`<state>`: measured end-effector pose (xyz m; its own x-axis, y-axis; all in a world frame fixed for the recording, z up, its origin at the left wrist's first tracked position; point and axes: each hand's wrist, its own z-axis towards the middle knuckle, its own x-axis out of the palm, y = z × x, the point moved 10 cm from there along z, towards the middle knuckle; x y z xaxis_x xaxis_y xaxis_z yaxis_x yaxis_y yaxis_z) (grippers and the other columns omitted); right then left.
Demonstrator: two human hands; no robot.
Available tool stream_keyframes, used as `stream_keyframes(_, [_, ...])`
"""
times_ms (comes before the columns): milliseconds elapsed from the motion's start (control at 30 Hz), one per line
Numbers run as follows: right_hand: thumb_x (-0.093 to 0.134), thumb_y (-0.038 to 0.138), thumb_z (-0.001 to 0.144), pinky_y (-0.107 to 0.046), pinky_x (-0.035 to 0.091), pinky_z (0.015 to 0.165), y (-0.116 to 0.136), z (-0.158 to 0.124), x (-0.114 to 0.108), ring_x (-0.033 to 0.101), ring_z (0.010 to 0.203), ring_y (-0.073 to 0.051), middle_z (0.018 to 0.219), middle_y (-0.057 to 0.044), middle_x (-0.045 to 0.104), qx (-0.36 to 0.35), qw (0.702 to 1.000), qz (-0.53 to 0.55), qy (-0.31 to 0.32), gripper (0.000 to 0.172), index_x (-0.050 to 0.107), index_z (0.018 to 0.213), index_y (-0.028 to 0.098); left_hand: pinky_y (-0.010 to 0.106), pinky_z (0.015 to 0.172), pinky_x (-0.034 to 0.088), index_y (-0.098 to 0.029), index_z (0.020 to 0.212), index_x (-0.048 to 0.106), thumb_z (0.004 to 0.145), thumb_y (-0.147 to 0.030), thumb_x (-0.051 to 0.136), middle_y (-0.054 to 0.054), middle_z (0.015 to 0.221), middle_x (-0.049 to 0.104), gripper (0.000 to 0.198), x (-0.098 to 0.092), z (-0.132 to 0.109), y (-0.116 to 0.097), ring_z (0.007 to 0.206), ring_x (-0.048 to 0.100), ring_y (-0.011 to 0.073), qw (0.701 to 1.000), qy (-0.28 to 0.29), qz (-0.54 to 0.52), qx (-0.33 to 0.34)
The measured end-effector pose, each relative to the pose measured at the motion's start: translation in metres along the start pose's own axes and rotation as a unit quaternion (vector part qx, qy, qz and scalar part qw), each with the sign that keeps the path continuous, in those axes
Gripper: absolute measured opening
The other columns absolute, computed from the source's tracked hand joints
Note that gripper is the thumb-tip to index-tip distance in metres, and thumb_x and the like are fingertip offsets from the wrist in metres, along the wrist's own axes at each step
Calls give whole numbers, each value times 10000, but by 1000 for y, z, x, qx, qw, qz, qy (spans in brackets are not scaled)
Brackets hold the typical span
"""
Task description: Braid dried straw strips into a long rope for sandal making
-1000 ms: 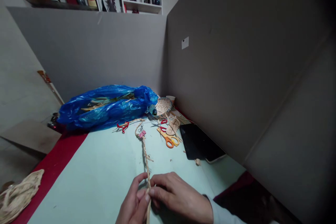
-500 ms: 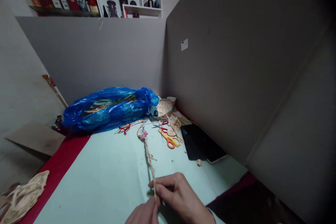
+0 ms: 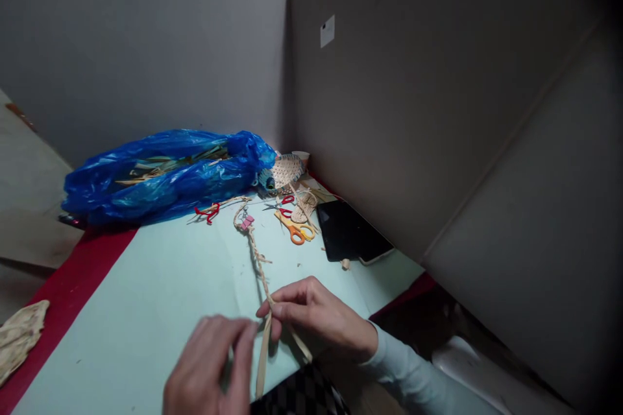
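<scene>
A thin braided straw cord [image 3: 257, 259] runs down the pale green table cover toward me. Its far end is caught by a pink binder clip [image 3: 248, 222]. My right hand [image 3: 316, 311] pinches the cord's near end between thumb and fingers. Below that pinch, a flat straw strip [image 3: 263, 358] hangs to the left and another strand [image 3: 300, 345] points down to the right. Just left of the strips is my left hand [image 3: 209, 363], raised and blurred, with thumb and forefinger curved toward each other. Whether its fingertips meet cannot be made out.
Behind the cord lies a blue plastic bag [image 3: 195, 188] of straw. Orange-handled scissors [image 3: 298, 233], red-handled scissors [image 3: 287, 211] and a black tablet [image 3: 348, 230] lie to the right. Grey panels [image 3: 389, 110] stand behind and right. A woven straw piece [image 3: 22, 337] sits at far left.
My left hand has come away from the cord and moved left. My right hand still pinches the cord, and two loose strands now show below it. The view has tilted down and turned right.
</scene>
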<state>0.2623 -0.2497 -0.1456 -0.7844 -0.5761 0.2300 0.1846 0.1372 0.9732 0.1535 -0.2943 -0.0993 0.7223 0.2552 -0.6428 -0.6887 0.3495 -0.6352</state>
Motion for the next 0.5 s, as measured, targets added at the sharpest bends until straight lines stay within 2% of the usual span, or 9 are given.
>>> stream_keyframes(33, [631, 418, 826, -282, 428, 810, 1, 0, 2, 560, 704, -128, 729, -50, 638, -8, 1000, 8, 7, 350, 713, 871, 81, 271, 734, 457, -224, 882, 644, 853, -344, 574, 40, 854, 670, 142, 3, 7, 17, 788, 623, 191, 994, 36, -56, -82])
stream_keyframes(67, [622, 414, 833, -288, 423, 829, 2, -1, 5, 562, 712, -130, 735, -51, 634, -14, 1000, 20, 18, 342, 707, 834, 83, 267, 729, 474, -224, 926, 640, 831, -384, 603, 45, 910, 677, 189, 17, 10, 29, 801, 624, 189, 974, 104, -131, -154])
stream_keyframes(133, [592, 420, 852, -303, 427, 835, 3, -2, 11, 574, 720, -141, 733, -58, 631, -19, 998, 47, 44, 355, 690, 790, 84, 252, 701, 481, -210, 990, 619, 840, -408, 591, 28, 805, 660, 250, 47, 11, 32, 729, 602, 161, 909, 208, -283, -226])
stream_keyframes(200, [563, 420, 871, -307, 436, 824, 6, -3, 14, 589, 737, -152, 747, -63, 640, -19, 997, 50, 61, 359, 681, 803, 88, 197, 508, 408, -193, 1030, 582, 841, -409, 592, -26, 632, 575, 287, 71, 6, 28, 513, 469, 95, 834, 256, -401, -277])
stream_keyframes(267, [539, 406, 890, -296, 434, 830, 11, -4, 15, 597, 780, -157, 785, -66, 659, -22, 998, 8, 67, 353, 682, 806, 94, 154, 388, 216, -188, 1069, 540, 826, -406, 615, -74, 551, 492, 334, 86, 0, 29, 410, 254, 44, 784, 261, -461, -324])
stream_keyframes(333, [492, 372, 922, -270, 428, 819, 18, -6, 12, 595, 792, -150, 807, -63, 677, -26, 995, -79, 63, 356, 687, 803, 99, 158, 380, 97, -181, 1092, 521, 822, -407, 621, -77, 540, 497, 366, 92, -4, 32, 404, 153, 28, 777, 254, -466, -340])
stream_keyframes(400, [439, 321, 950, -246, 426, 759, 24, -9, 7, 594, 740, -138, 787, -55, 692, -32, 977, -204, 43, 348, 693, 839, 110, 172, 377, 79, -163, 1080, 543, 820, -417, 621, -73, 521, 495, 372, 90, -5, 37, 388, 152, 21, 795, 243, -445, -333])
stream_keyframes(500, [429, 245, 946, -223, 401, 654, 34, -17, -2, 587, 650, -126, 758, -42, 697, -57, 910, -408, -43, 281, 687, 900, 144, 174, 389, 106, -139, 1035, 603, 784, -405, 663, -93, 496, 421, 371, 82, -7, 49, 385, 211, 20, 820, 200, -410, -346])
